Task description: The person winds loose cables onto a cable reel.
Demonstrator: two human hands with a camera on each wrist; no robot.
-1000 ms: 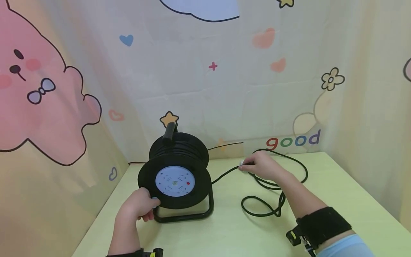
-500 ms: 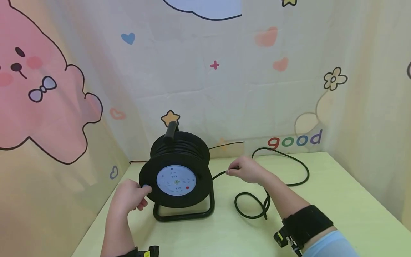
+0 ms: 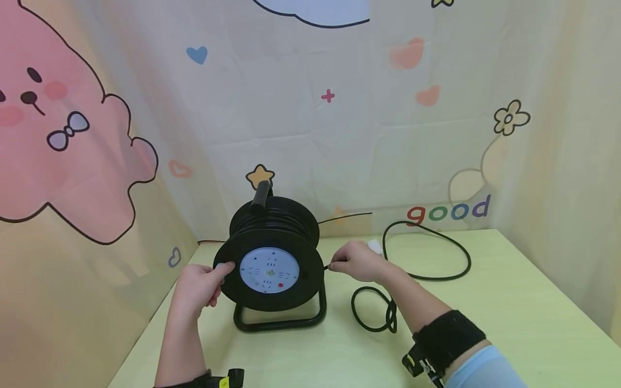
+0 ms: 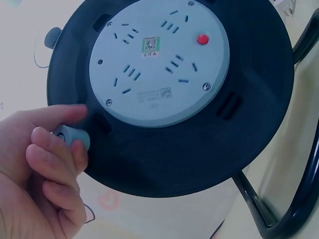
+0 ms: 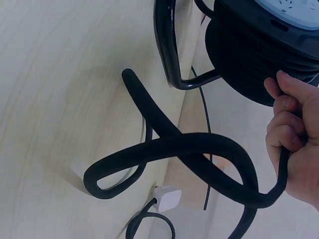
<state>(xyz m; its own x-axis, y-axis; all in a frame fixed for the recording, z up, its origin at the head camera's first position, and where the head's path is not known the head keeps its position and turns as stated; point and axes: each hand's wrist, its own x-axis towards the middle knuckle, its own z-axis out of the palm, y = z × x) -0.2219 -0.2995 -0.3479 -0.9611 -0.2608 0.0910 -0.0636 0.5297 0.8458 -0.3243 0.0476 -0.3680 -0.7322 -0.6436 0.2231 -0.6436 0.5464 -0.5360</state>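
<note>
A black cable reel (image 3: pixel 310 291) stands on the table, its round socket panel (image 3: pixel 269 270) facing me and a black cable (image 5: pixel 169 144) wound on its drum. My left hand (image 3: pixel 196 285) is at the left rim of the front disc. Its thumb and fingers pinch a small grey knob (image 4: pixel 75 137) on that disc. Just right of the drum, my right hand (image 3: pixel 359 262) grips the cable, with fingers curled round it. From there the cable trails over the table in loose loops (image 3: pixel 373 307). A white plug (image 5: pixel 168 198) lies behind the right hand.
The reel has a tubular black stand (image 3: pixel 283 325) and a carrying handle (image 3: pixel 262 195) on top. A thin dark wire (image 3: pixel 345 217) runs along the printed curtain (image 3: pixel 291 108) behind the pale green table (image 3: pixel 301 361). A larger cable loop (image 3: pixel 469 258) lies toward the right.
My left hand has moved up with the knob, and the disc and socket panel have turned clockwise. My right hand has come left toward the drum, drawing the loose loops along.
</note>
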